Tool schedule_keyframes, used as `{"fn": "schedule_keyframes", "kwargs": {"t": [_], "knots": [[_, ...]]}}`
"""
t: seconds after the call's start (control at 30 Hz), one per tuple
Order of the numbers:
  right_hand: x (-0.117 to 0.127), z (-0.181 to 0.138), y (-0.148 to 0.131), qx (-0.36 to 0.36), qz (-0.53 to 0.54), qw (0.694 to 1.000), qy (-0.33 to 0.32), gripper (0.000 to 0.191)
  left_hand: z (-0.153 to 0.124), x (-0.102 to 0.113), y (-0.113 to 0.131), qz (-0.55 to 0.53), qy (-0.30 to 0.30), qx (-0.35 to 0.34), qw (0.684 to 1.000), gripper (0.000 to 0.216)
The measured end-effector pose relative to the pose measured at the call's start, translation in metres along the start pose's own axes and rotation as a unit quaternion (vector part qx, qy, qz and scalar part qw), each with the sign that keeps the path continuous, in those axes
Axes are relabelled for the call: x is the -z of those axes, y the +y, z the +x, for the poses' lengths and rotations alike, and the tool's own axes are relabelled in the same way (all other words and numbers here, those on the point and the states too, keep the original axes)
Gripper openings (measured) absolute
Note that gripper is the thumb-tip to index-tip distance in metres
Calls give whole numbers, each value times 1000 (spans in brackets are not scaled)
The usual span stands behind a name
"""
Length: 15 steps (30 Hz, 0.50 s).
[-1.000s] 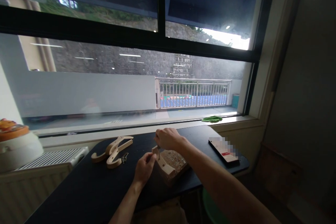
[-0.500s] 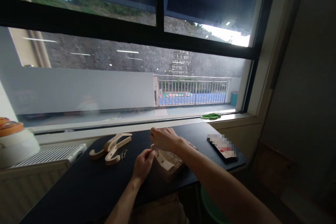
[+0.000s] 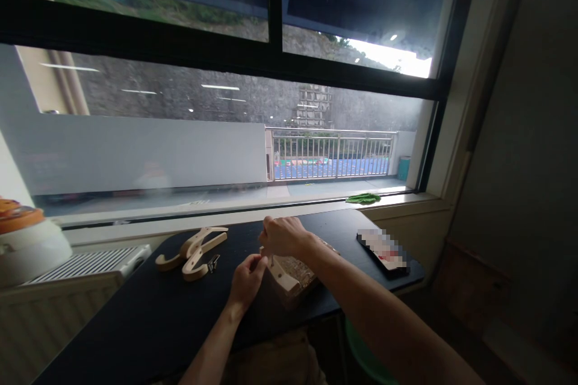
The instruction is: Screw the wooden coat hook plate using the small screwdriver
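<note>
A pale wooden hook (image 3: 285,280) with a dark hole lies on a brownish block (image 3: 311,274) with a mottled top, near the middle of the table. At its left end my left hand (image 3: 246,281) is closed, thumb and finger pinching the wood. Above the same end, my right hand (image 3: 283,236) is curled into a grip, palm down. Whatever it holds is hidden by the fingers, though a thin upright shaft seems to show beneath. More wooden hooks (image 3: 195,254) lie to the left, with several small screws (image 3: 214,263) beside them.
The dark table (image 3: 149,313) stands against a window sill. A phone-like flat object (image 3: 383,251), partly pixelated, lies at the right. Behind it a green cloth (image 3: 363,198) rests on the sill. At the left are a radiator (image 3: 99,267) and a white-and-orange container (image 3: 29,246).
My right hand has turned slightly at the wrist, its knuckles shifting a little. My left hand keeps its place at the hook. The view has drifted very slightly.
</note>
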State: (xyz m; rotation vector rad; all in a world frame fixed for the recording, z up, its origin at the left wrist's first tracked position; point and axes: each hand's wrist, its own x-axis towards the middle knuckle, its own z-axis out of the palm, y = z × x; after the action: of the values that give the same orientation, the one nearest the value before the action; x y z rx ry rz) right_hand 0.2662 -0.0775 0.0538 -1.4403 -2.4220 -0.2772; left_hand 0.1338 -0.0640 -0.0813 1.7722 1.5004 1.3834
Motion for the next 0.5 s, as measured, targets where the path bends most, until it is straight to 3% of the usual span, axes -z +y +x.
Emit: {"fn": "schedule_keyframes", "kwargs": {"t": [0.5], "knots": [[6,3,2,31,-13,999,-25,36,-2,0,4,-6,0,-5,1000,27]]}}
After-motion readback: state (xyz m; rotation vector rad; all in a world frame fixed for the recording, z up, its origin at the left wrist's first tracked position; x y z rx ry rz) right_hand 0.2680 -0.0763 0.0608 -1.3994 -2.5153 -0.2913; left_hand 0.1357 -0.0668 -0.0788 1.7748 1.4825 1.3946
